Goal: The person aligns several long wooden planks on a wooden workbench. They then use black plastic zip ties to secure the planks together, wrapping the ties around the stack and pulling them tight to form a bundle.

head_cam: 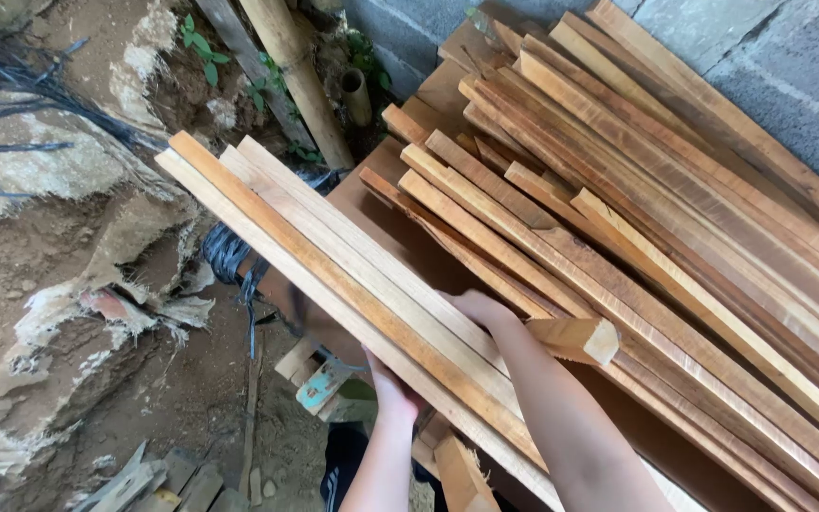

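Wooden slats (334, 261), bundle of several: long, pale to orange-brown, sawn square, carried flat across both hands and running from upper left to lower right of the view.

Left hand (392, 391): under the near edge of the bundle, fingers hidden beneath the wood; I cannot tell how tightly they are curled, though the hand plainly bears the load from below.

Right hand (478, 308): at the far edge of the bundle, fingers wrapped over the outermost slat and clenched on it, forearm crossing the lower slats.

Short offcut (575, 338): just to the right of the right-hand fingers, its pale sawn end facing the camera.

Stack of planks (675, 228): beyond and to the right of the right-hand fingers, leaning in a fan towards a grey block wall (789, 66); a brown board (381, 213) lies beneath them.

Bare earth (68, 284): to the left of the left-hand fingers, with black cables (11, 104), a bamboo pole (296, 76) and wood scraps (144, 484).

Handling note (a judgement): the slats lie loose on one another, so the bundle is best kept level, pinched between both hands, with the grip near its middle so that the long free end at upper left does not dip or fan out.
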